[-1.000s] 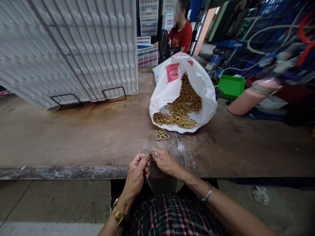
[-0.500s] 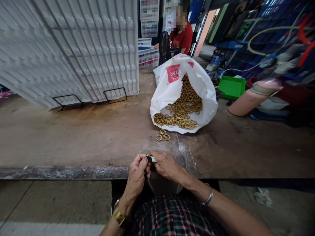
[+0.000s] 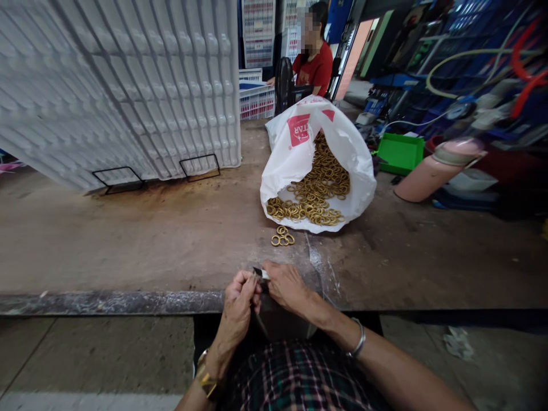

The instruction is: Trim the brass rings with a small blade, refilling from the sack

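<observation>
Over the table's front edge, my left hand (image 3: 240, 298) is closed in a pinch on what looks like a brass ring, mostly hidden by the fingers. My right hand (image 3: 286, 285) grips a small knife-like tool (image 3: 264, 274) with a white body and a dark flat tip. That tip touches or nearly touches my left fingertips. Just beyond the hands, several loose brass rings (image 3: 282, 237) lie on the table. Behind them a white plastic bag (image 3: 362, 200) lies on its side, mouth towards me, with a heap of brass rings (image 3: 327, 177) inside.
Stacked white ribbed trays (image 3: 171, 85) stand at left by black wire stands (image 3: 200, 165). On the right are a green tray (image 3: 400, 153), a pink bottle (image 3: 432, 174) and hoses. A person in a red shirt (image 3: 319, 68) sits beyond the wooden table (image 3: 128, 245).
The dark tip of the tool has tilted upward at my left fingertips. The gold bit that showed above them is no longer plain. Both hands stay in nearly the same place.
</observation>
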The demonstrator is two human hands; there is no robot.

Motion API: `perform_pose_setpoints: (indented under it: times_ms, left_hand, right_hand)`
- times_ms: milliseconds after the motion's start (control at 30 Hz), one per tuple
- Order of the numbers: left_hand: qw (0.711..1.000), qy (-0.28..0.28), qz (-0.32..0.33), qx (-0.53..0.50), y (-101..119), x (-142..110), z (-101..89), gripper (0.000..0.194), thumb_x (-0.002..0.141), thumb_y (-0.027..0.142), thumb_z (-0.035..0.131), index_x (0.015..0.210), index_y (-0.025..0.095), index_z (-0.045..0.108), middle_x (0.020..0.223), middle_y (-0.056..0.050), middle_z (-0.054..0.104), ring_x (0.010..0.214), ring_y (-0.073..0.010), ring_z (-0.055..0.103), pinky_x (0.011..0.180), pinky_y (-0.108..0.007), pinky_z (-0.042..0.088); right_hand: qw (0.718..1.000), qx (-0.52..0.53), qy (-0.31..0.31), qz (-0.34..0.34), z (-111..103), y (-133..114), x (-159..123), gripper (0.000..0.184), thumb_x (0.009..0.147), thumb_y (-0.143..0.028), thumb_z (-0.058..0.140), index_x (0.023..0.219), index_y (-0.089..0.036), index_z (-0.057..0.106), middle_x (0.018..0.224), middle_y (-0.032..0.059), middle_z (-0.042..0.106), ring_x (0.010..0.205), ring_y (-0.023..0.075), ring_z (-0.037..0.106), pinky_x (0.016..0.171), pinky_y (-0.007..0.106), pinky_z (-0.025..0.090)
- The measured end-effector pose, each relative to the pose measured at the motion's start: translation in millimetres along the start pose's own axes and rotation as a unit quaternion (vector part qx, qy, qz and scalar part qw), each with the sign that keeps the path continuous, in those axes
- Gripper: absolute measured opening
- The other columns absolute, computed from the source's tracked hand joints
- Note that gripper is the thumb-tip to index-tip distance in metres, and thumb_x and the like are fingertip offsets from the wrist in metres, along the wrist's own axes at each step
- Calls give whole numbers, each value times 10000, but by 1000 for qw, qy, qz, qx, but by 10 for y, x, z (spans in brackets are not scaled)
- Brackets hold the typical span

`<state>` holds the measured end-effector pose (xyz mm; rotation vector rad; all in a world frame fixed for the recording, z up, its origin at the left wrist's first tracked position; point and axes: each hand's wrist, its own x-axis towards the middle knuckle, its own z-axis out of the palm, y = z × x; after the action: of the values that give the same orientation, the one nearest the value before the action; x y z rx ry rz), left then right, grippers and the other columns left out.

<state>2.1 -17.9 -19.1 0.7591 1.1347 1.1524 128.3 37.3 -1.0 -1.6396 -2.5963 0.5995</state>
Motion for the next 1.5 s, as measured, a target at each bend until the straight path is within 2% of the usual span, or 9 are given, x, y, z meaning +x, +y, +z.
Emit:
perform_pose_setpoints:
  times_ms: [100, 233, 400, 667, 933, 1067, 1200, 1333, 1500]
  left_hand:
    - [999, -32, -16, -23, 27, -60, 35, 285, 797, 423, 556, 712, 169, 459, 580, 53, 454, 414, -40, 369, 381, -169, 323]
    - [990, -31, -38, -130, 58, -79, 39, 265, 780, 387, 593, 721, 158, 473, 647, 32, 503, 456, -42, 391, 384, -164, 323]
    - [978, -9, -72, -196, 85, -41, -25, 257, 742, 345, 641, 751, 134, 494, 782, -39, 587, 548, -65, 480, 414, -167, 330]
    - [960, -28, -110, -257, 158, -32, -73, 263, 668, 242, 690, 867, 159, 540, 698, -6, 581, 504, -70, 478, 400, -162, 321]
    - [941, 10, -130, -312, 160, 26, -129, 246, 632, 207, 732, 711, 140, 509, 747, -29, 602, 613, -97, 555, 459, -164, 378]
    - [966, 3, -88, -241, 145, 62, -83, 259, 661, 268, 712, 705, 155, 483, 685, 14, 558, 539, -64, 498, 414, -144, 322]
    - [998, 63, 22, -6, 88, 94, -43, 189, 749, 338, 609, 821, 178, 537, 543, 68, 457, 417, -50, 368, 381, -160, 272]
    - [962, 62, 155, 215, 46, 126, -40, 189, 765, 243, 558, 934, 171, 604, 650, 21, 566, 549, -87, 493, 553, -205, 400]
    - [938, 28, 223, 263, 43, 165, -12, 183, 781, 231, 512, 926, 169, 606, 869, -56, 655, 777, -152, 591, 731, -265, 438]
  right_hand:
    - [1000, -14, 12, 15, 6, 96, 60, 238, 761, -113, 398, 934, -134, 560, 799, 99, 663, 689, 176, 599, 554, 262, 289]
    - [997, -6, 74, 10, 55, 242, 132, 196, 790, -143, 381, 894, -160, 546, 749, 63, 648, 672, 163, 586, 557, 257, 285]
    - [985, 16, 163, 51, -14, 356, 266, 255, 809, -134, 385, 1038, -168, 491, 926, 67, 638, 792, 160, 586, 647, 244, 327]
    - [985, -71, 102, 122, -127, 351, 440, 220, 836, -225, 409, 1034, -175, 491, 866, 86, 649, 752, 208, 617, 627, 271, 349]
    - [982, -54, 157, 87, -49, 310, 336, 218, 823, -202, 421, 1031, -188, 482, 1009, 77, 585, 784, 184, 578, 608, 262, 329]
    - [987, 30, 152, 49, -28, 276, 290, 182, 786, -154, 437, 950, -176, 512, 856, 49, 589, 716, 154, 534, 603, 250, 316]
    - [957, 245, 145, 55, -24, 205, 275, 90, 738, -158, 449, 779, -177, 527, 638, -21, 514, 603, 117, 460, 562, 219, 306]
    - [895, 434, 93, 55, -40, 123, 209, 88, 685, -181, 456, 727, -171, 532, 603, -46, 474, 561, 92, 417, 521, 193, 306]
    - [842, 533, 17, 77, -4, 81, 125, 107, 710, -220, 444, 722, -176, 540, 494, -81, 382, 432, 65, 309, 437, 190, 244]
